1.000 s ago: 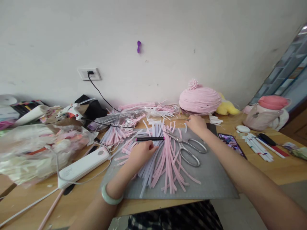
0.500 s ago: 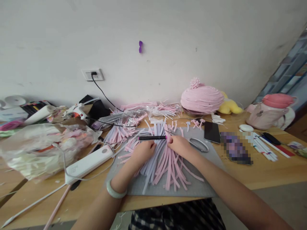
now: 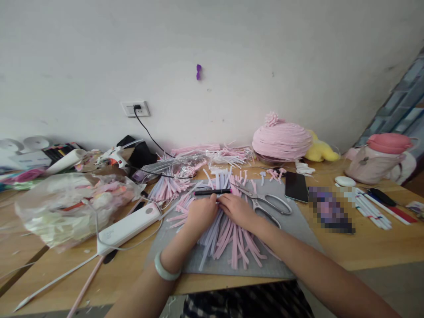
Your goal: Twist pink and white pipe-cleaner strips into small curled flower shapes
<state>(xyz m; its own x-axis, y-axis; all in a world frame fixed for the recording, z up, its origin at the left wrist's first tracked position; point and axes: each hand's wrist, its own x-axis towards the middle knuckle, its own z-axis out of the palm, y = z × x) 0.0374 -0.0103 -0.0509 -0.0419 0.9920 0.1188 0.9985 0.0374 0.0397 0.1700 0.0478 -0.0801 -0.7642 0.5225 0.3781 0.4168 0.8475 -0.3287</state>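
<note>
My left hand (image 3: 204, 211) and my right hand (image 3: 236, 210) meet fingertip to fingertip above a spread of fuzzy pipe cleaners (image 3: 232, 243), pink and pale lilac. Both hands are closed in a pinch; what they hold between the fingers is too small or hidden to make out. Just beyond my fingers a black marker pen (image 3: 207, 192) with a pink end lies across the pipe cleaners. Scissors (image 3: 261, 201) with metal handles rest to the right of my right hand. Beneath everything is a grey cutting mat (image 3: 291, 247).
On the left are a plastic bag of scraps (image 3: 66, 216), a white power strip (image 3: 129, 227) and a glue gun (image 3: 114, 157). Behind lie more pipe cleaner bundles (image 3: 170, 187). A pink fuzzy dome (image 3: 281, 141), a phone (image 3: 296, 186), white pens (image 3: 371, 210) and a jug (image 3: 377, 161) stand or lie rightward.
My hands have come together from apart, the right moving left to meet the left. More of the scissors shows now. The whole view has shifted slightly.
</note>
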